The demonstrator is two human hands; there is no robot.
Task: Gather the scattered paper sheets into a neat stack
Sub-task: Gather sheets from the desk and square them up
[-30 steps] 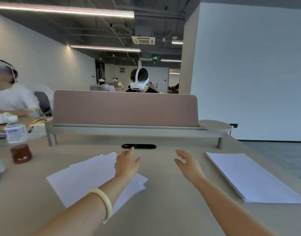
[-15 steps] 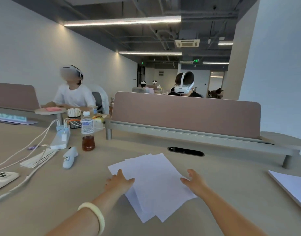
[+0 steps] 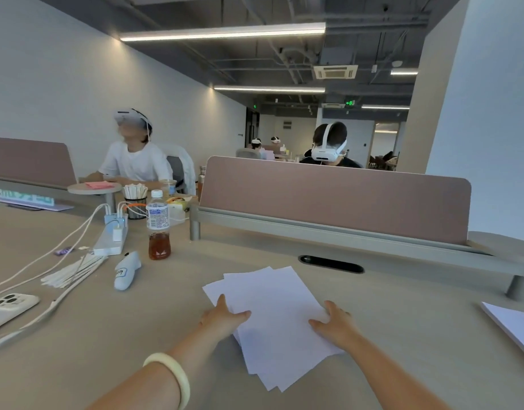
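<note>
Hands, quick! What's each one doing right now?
Left hand: open, fingers resting on the paper sheets' left edge.
Right hand: open, resting on their right edge.

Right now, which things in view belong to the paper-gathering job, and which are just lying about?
In the job: scattered paper sheets, left hand at their left edge, right hand at their right edge.
Lying about: drink bottle, phone, power strip, pen cup, separate paper pile at far right.
</note>
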